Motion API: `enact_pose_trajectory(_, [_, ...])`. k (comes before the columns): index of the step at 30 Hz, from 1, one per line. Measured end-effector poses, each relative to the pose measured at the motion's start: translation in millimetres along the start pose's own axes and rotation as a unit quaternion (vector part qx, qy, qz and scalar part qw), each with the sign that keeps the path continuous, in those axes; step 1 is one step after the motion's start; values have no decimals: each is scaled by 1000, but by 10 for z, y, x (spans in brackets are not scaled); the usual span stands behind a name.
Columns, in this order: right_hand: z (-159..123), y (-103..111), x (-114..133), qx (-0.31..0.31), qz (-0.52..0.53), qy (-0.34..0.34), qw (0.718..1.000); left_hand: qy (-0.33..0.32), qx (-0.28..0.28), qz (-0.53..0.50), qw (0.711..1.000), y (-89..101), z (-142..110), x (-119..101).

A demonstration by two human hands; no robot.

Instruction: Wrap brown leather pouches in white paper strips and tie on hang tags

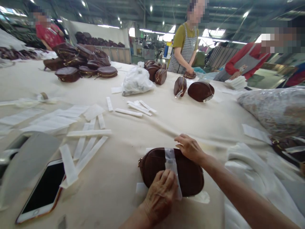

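A dark brown oval zippered bag (190, 171) lies on the pale tabletop in front of me. Across its middle runs a translucent white strip (170, 156), from the far edge to the near one. My left hand (162, 194) presses on the near part of that strip, its bent fingers closed on it. At the bag's far right edge is my right hand (190, 148), fingers stretched out and slightly apart, with nothing seen in them. The fingertips of my left hand are partly hidden. Some white sheet material shows under the bag.
Loose white strips (88, 146) and a phone (44, 187) lie at left, beside a grey tape dispenser (35, 159). Brown bags (68, 74) are piled farther back. A plastic bag (137, 81) stands mid-table; a large clear bundle (278, 108) is at right. Several people work beyond.
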State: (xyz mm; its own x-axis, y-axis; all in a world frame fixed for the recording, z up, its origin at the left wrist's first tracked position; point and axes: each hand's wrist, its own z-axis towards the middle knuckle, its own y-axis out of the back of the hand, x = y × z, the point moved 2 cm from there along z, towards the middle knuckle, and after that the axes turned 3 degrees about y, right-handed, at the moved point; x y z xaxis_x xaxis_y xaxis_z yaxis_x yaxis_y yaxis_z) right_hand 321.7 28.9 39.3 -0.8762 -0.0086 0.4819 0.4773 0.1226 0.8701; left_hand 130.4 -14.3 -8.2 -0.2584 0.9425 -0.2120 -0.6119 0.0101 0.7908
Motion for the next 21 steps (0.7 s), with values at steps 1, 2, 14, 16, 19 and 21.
enact_pose_trajectory(1, [-151, -51, 65, -43, -9, 25, 999, -2, 0, -2, 1000, 4, 2, -3])
enact_pose_trajectory(2, [-303, -121, 132, -81, -19, 61, 995, -3, -3, -5, 1000, 6, 3, -5])
enact_pose_trajectory(14, [-1034, -552, 520, -215, -50, 253, 942, 45, -40, -164, 985, 237, -58, 22])
enact_pose_trajectory(16, [-1072, -473, 492, -236, -11, 225, 945, 198, -53, -205, 957, 369, -86, 188])
enact_pose_trajectory(19, [-1054, -370, 211, -352, 31, 19, 935, 467, -80, -227, 851, 495, -153, 533])
enact_pose_trajectory(21, [-985, -366, -43, -354, 96, -149, 918, 543, -59, -251, 799, 502, -153, 713])
